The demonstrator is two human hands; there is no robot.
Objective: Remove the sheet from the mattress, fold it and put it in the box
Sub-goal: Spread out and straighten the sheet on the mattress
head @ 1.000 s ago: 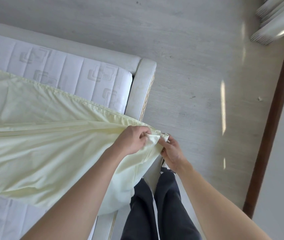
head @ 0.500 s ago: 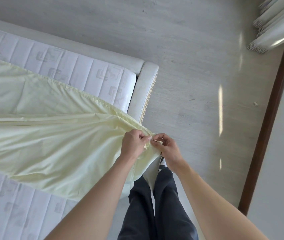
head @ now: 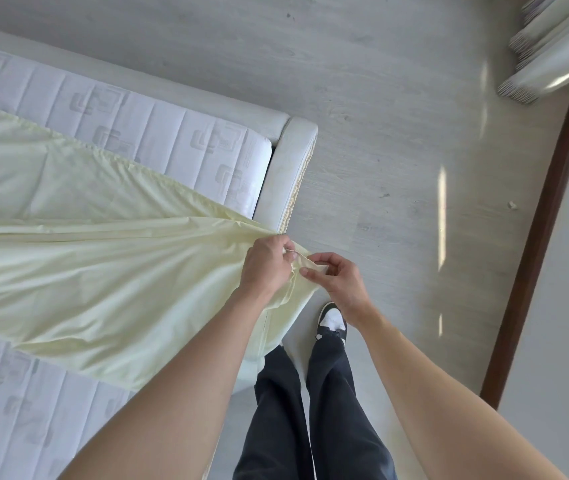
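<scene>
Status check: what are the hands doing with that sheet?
Left hand and right hand both pinching the sheet end. Sheet half off mattress. Nothing in the way.

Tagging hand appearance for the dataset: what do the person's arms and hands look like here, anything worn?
Both forearms are bare up to the frame edge, no sleeves visible. The left hand and right hand wear no gloves; no rings, watch or bands show. Below them are dark trousers and a black-and-white shoe.

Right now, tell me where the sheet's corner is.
In the head view, the sheet corner is pinched between the left hand and right hand, just off the bed frame corner, above the shoe.
</scene>
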